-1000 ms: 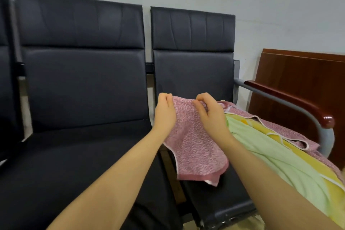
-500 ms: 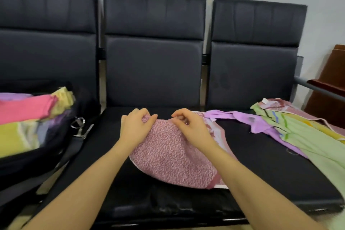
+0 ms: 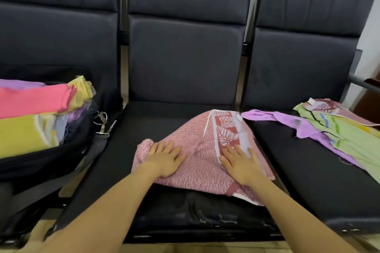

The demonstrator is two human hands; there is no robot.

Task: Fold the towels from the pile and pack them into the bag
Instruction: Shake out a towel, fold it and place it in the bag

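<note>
Head cam: my left hand (image 3: pixel 164 159) and right hand (image 3: pixel 241 163) both lie flat, fingers straight, pressing the pink towel (image 3: pixel 197 150) on the middle seat (image 3: pixel 156 121).

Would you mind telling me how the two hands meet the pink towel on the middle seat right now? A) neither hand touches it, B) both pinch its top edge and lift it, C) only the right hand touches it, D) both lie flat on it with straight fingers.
D: the left hand and the right hand both rest palm-down with fingers spread on the pink towel, which lies on the middle seat.
</note>
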